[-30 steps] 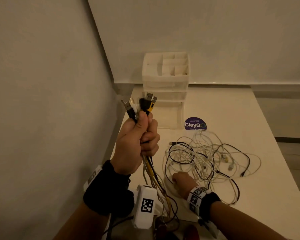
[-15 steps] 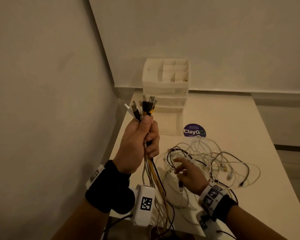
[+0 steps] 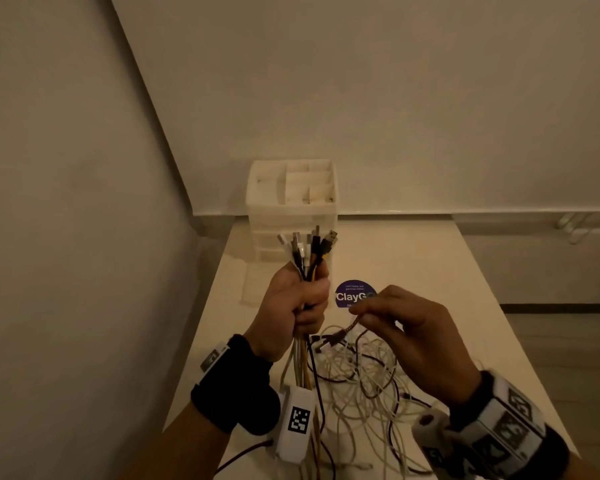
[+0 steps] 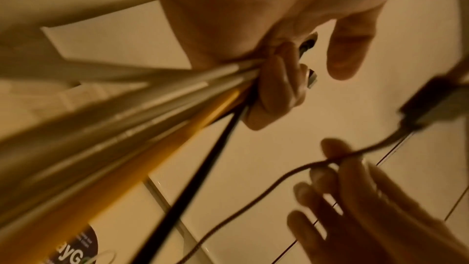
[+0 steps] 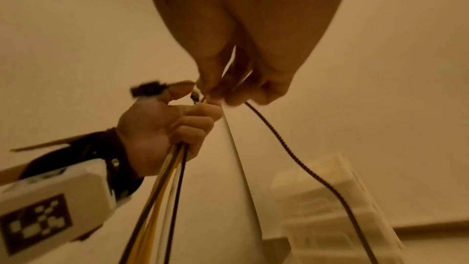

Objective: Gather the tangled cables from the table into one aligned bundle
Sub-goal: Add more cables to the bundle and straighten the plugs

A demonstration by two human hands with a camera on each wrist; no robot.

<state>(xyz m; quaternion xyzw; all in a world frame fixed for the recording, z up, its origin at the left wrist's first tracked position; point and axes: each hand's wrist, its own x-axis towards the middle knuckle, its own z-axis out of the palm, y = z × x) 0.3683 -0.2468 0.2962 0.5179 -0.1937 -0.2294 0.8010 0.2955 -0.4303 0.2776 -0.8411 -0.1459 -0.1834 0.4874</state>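
Observation:
My left hand (image 3: pixel 293 306) grips an upright bundle of cables (image 3: pixel 309 252), white, yellow and black, with the plugs fanned out above the fist; the strands (image 4: pixel 157 119) hang down past my wrist. My right hand (image 3: pixel 400 327) is raised beside it and pinches a braided dark cable (image 3: pixel 343 332) just behind its plug. The braided cable (image 5: pixel 291 148) trails down from my fingertips (image 5: pixel 218 95). Under both hands a tangle of white and black cables (image 3: pixel 361 379) lies on the white table (image 3: pixel 447 271).
A white drawer organiser (image 3: pixel 293 202) stands at the table's back, close to the wall corner. A round purple sticker (image 3: pixel 352 294) lies on the tabletop in front of it. The left wall runs close along the table's edge.
My right hand has lifted off the tangle with the braided cable's end and come up level with my left fist. The left hand keeps its grip on the bundle.

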